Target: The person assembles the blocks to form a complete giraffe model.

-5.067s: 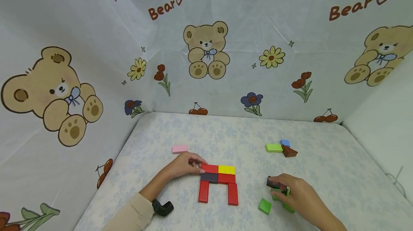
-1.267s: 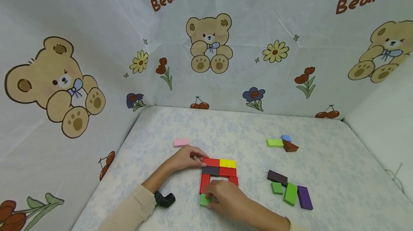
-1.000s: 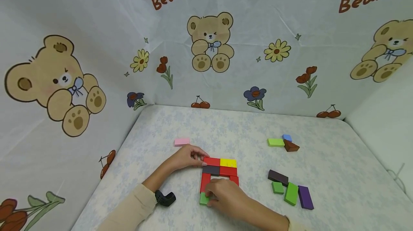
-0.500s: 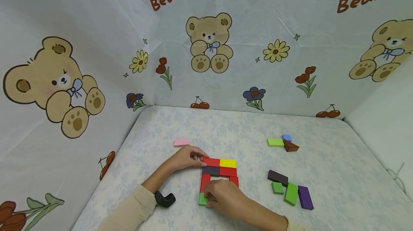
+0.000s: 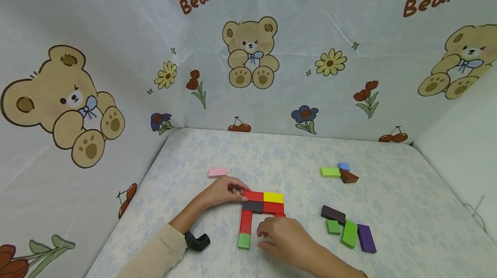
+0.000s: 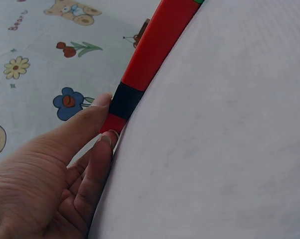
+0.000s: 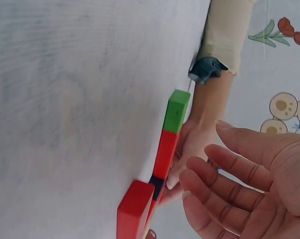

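Observation:
Flat on the table lie toy building blocks in a joined figure. Its top row is a red block (image 5: 254,196) and a yellow block (image 5: 273,198); below are a black block (image 5: 253,206) and another red block (image 5: 273,208). From the black block a red leg (image 5: 246,222) runs toward me, ending in a small green block (image 5: 244,241). My left hand (image 5: 223,192) pinches the top row's red block at its left end. Beside the green block, apart from it, my right hand (image 5: 287,239) has loosely bent fingers with nothing between them. It mostly hides the right red leg (image 7: 135,211).
To the right lie a dark block (image 5: 333,214), a small green block (image 5: 332,227), a longer green block (image 5: 349,234) and a purple block (image 5: 366,238). Farther back are lime (image 5: 330,172), blue (image 5: 343,166) and brown triangular (image 5: 348,176) blocks. A pink block (image 5: 217,172) lies back left.
From the pile at right, my right hand brought a small green block to the left red leg's end. It has now let go and drawn back rightward. My left hand has stayed at the figure.

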Demonstrator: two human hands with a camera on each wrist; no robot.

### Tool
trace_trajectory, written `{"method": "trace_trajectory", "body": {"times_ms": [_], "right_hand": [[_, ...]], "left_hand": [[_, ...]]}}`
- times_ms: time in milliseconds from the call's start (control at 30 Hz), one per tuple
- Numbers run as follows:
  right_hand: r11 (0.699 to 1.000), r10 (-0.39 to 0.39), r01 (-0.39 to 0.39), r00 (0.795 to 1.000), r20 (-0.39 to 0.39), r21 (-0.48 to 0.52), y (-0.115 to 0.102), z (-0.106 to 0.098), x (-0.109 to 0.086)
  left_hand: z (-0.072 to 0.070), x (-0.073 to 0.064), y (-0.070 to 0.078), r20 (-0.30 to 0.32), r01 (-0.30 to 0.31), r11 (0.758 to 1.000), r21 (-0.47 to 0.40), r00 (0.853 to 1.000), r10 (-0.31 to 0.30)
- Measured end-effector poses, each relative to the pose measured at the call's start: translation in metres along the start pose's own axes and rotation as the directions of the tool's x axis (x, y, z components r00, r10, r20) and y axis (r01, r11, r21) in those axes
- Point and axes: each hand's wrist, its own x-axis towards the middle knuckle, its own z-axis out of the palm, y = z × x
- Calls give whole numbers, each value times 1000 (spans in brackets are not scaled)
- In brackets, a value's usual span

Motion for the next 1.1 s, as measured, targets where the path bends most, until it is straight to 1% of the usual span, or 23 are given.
{"method": "trace_trajectory", "body": {"times_ms": [133, 233, 333, 433, 567, 667, 733, 867, 1033, 1100], "right_hand": [[1000, 30, -30, 998, -51, 1, 12, -6, -11], [997, 83, -83, 994, -71, 9, 21, -10, -16], [988, 154, -153, 986, -71, 19, 30, -15, -23], [980, 199, -200, 974, -110, 5, 40, -20, -33], [964, 254, -264, 950, -180, -34, 52, -29, -46], [951, 291, -305, 935, -203, -43, 62, -34, -55], [951, 291, -307, 931, -219, -41, 68, -37, -61], [958, 266, -285, 931, -249, -44, 84, -40, -71], [967, 235, -253, 934, -268, -37, 103, -42, -82], [966, 234, -254, 934, -271, -42, 109, -43, -87]], "left_hand": [[0, 0, 1, 3, -3, 1000, -8, 1000, 3], [0, 0, 1, 0, 5, 1000, -6, 1000, -5], [1, -1, -1, 3, 12, 1000, -5, 1000, -12], [2, -1, -2, 6, 14, 1000, -10, 1000, -14], [1, 0, -4, 2, 16, 1000, -11, 1000, -16], [1, 0, -3, 1, 17, 1000, -14, 1000, -17], [1, 0, -3, 3, 17, 1000, -19, 1000, -17], [1, -1, -1, 1, 19, 1000, -23, 1000, -19], [1, -1, -1, 8, 19, 999, -32, 1000, -18], [1, 0, -1, 10, 19, 999, -33, 1000, -19]]}}
